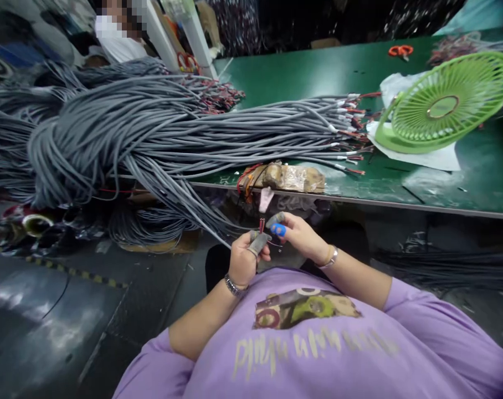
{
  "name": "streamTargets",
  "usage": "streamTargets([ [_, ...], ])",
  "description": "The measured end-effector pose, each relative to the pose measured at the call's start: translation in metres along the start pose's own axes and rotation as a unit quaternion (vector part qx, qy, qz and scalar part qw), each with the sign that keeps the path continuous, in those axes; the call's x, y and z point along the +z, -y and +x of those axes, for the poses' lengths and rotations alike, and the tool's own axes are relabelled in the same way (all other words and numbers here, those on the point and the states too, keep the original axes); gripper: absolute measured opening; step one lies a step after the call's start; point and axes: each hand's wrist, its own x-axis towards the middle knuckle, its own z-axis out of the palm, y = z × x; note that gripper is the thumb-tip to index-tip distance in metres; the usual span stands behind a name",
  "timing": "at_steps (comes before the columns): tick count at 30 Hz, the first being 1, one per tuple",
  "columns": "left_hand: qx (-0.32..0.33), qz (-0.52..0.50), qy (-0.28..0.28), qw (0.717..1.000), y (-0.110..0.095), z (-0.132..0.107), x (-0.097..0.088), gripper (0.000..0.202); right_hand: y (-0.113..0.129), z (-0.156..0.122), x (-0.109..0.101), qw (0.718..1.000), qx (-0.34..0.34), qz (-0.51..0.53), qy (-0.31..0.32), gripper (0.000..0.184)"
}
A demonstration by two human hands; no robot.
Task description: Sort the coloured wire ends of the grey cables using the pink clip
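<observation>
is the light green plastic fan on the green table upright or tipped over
Upright: the light green plastic fan stands on its base on a flat white sheet, head tilted.

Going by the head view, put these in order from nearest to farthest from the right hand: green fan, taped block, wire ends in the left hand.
1. Wire ends: just left of the right hand, poking up from the left hand.
2. Taped block: ahead, at the table's near edge.
3. Green fan: ahead, well to the right.
</observation>
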Motion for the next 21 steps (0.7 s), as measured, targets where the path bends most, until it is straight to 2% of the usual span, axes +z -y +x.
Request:
streamTargets([
  [5, 0.013, 0.079, 0.052, 0.995, -0.001, 0.000, 0.000, 0.025, 0.001, 0.005, 0.007, 1.000, 0.019, 0.014, 0.019, 0.041],
  [10, -0.034, 0.116, 0.117, 0.986, -0.006, 0.001, 0.001, 0.021, 0.001, 0.003, 0.000, 0.998, 0.007, -0.022, 0.057, 0.034],
  [15, -0.028, 0.111, 0.109, 0.987, -0.005, -0.001, 0.000, 0.031, 0.003, 0.003, -0.003, 0.998, 0.022, 0.011, 0.064, 0.032],
  [18, -0.005, 0.098, 0.091, 0.991, -0.002, -0.002, -0.001, 0.039, 0.000, 0.002, -0.002, 0.995, 0.052, 0.070, 0.047, 0.039],
  [21, 0.003, 0.070, 0.068, 0.995, 0.000, -0.003, -0.001, 0.037, -0.005, 0.001, 0.000, 0.994, 0.059, 0.095, 0.016, 0.042],
])
